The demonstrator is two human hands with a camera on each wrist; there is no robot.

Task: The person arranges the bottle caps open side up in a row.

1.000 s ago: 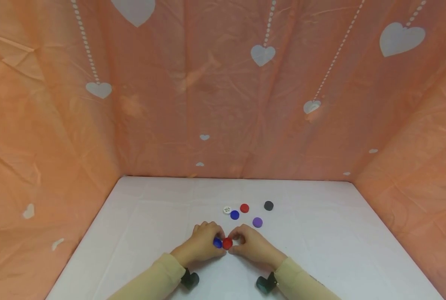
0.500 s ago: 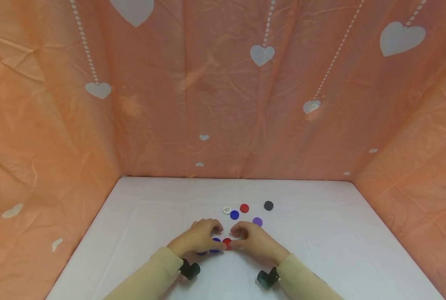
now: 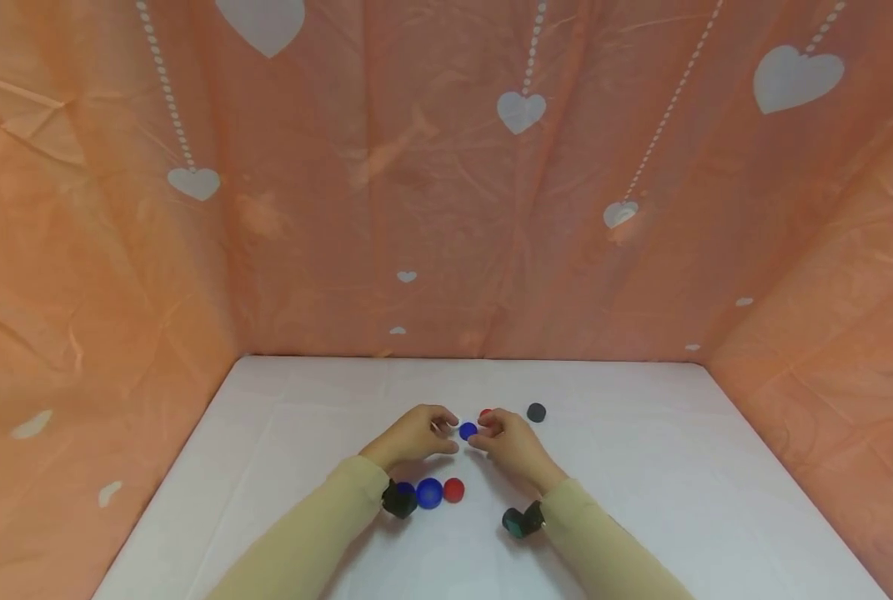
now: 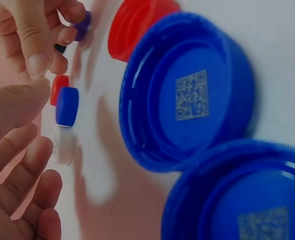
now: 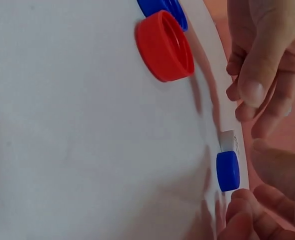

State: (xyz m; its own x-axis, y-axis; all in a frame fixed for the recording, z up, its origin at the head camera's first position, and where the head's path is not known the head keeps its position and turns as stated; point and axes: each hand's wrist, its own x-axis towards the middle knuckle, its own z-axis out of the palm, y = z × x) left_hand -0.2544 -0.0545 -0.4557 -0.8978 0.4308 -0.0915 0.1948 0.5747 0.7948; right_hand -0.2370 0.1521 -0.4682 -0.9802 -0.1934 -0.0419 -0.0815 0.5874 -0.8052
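My left hand (image 3: 418, 437) and right hand (image 3: 517, 448) hover with loosely bent fingers on either side of a small blue bottle cap (image 3: 468, 431). Neither seems to grip it. A white cap (image 4: 63, 146) stands by the left fingers, and a red cap (image 3: 485, 413) shows partly past the right fingers. Nearer me, a row holds a larger upturned blue cap (image 3: 429, 493) with a QR code inside, a red cap (image 3: 454, 490), and another upturned blue cap (image 4: 260, 200), which the left wrist's camera partly covers in the head view.
A dark cap (image 3: 536, 412) lies farther right on the white table (image 3: 626, 467). The purple cap (image 4: 82, 26) is hidden behind the right hand in the head view. Orange cloth (image 3: 446, 208) with pale hearts hangs round the back and sides.
Both hands have let go of the red cap, leaving it beside the blue ones in the row. They have moved forward to the small blue cap, which lies where it was.
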